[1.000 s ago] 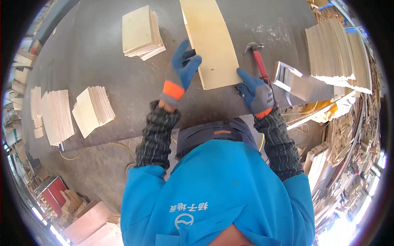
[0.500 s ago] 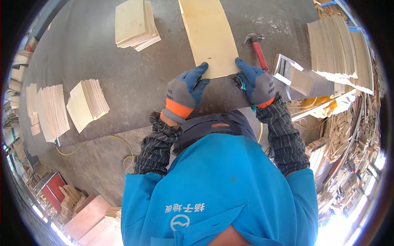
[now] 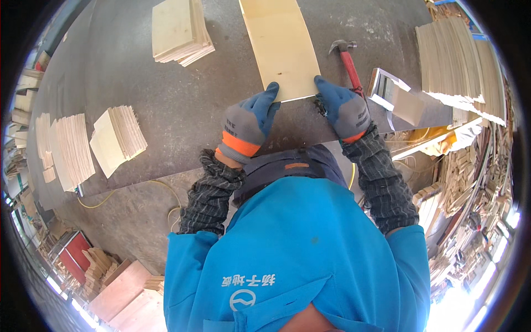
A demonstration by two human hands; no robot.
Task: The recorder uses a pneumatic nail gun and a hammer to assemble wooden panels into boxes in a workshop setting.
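Grey workbench top [image 3: 182, 110] in what looks like a pretty cluttered wood shop, with scrap and offcuts piled on the floor around it. Both gloved hands are on the near end of a long pale plywood strip [image 3: 279, 47] that runs from the bench's near edge straight toward the far edge. The left hand [image 3: 247, 124] has its fingers curled onto the strip's near left corner, and the right hand [image 3: 342, 109] is clamped over the near right corner, so each side is gripped, not just resting. A red-handled claw hammer [image 3: 348, 62] lies just beside the strip on the right, touching nothing I can make out, with a shiny metal box-like thing [image 3: 391, 91] next to it. Stacks of small plywood squares sit around: one stack [image 3: 180, 30] near the far edge, another fanned stack [image 3: 117, 138] toward the left edge, and a big upright row of boards [image 3: 459, 61] at the right end. My read is that the strip is being lined up or squared at the bench edge. Next move probably needs one hand to pin it flat while the other goes for the hammer.
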